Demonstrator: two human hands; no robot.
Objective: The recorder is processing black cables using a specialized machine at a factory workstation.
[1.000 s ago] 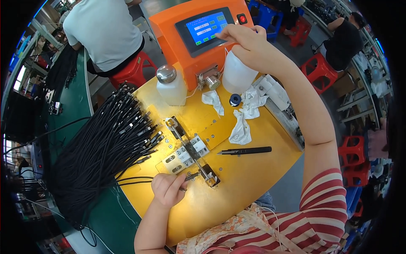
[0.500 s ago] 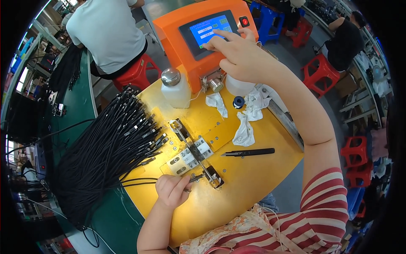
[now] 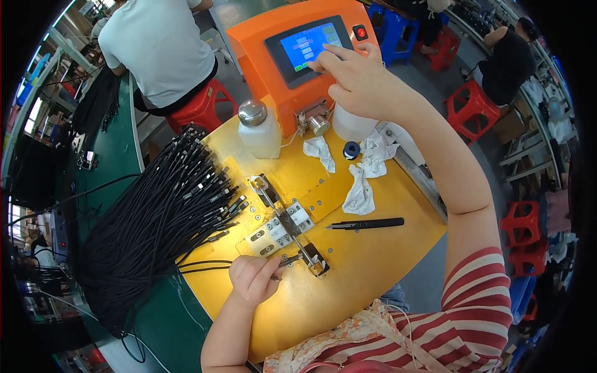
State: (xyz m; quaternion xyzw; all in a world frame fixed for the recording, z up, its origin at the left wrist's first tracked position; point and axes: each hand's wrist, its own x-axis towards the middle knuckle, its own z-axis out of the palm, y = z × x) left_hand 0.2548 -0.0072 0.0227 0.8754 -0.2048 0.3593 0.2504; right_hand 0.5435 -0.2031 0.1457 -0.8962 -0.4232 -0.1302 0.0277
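Note:
My right hand point(image 3: 360, 81) reaches up to the orange machine point(image 3: 261, 43), its forefinger touching the blue touch screen point(image 3: 308, 45). It holds nothing. My left hand point(image 3: 254, 278) rests on the yellow worktop point(image 3: 360, 261), pinching the plug end of a black cable point(image 3: 199, 266) against the metal clamp fixture point(image 3: 283, 227). A white plastic bottle point(image 3: 351, 124) stands on the worktop right below my right hand.
A thick bundle of black cables point(image 3: 155, 224) fans out at the left. A white dispenser bottle with a metal cap point(image 3: 258, 129), crumpled white wipes point(image 3: 364, 186), a small blue spool point(image 3: 352, 150) and black tweezers point(image 3: 367, 224) lie on the worktop. A person in a white shirt point(image 3: 158, 46) sits on a red stool behind.
My right hand set the white bottle down by the machine and rose with its finger to the touch screen. My left hand stayed at the fixture.

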